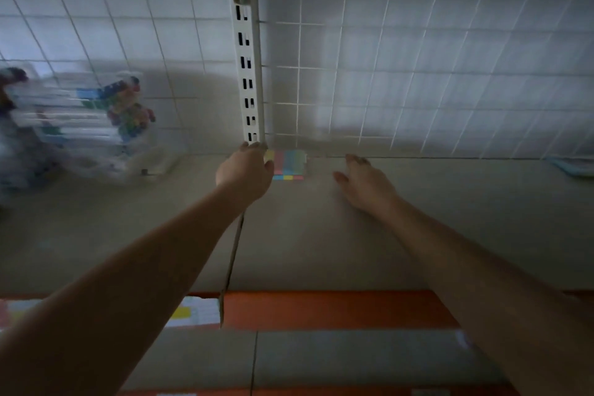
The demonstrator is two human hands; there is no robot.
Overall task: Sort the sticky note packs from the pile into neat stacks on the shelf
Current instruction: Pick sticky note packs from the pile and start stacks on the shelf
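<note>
A sticky note pack [290,164] with yellow, pink, blue and green strips lies at the back of the beige shelf [321,235], against the wire grid. My left hand [246,170] reaches to the pack's left edge, its fingers touching that edge beside the slotted upright. My right hand [361,180] rests flat on the shelf, fingers spread, a short way right of the pack and apart from it. It holds nothing.
A white slotted upright [247,74] stands just behind my left hand. Clear bags of colourful items [96,119] sit blurred at the shelf's left. A pale blue object [575,167] lies at the far right. An orange price rail [337,309] runs along the shelf's front edge, with labels on it.
</note>
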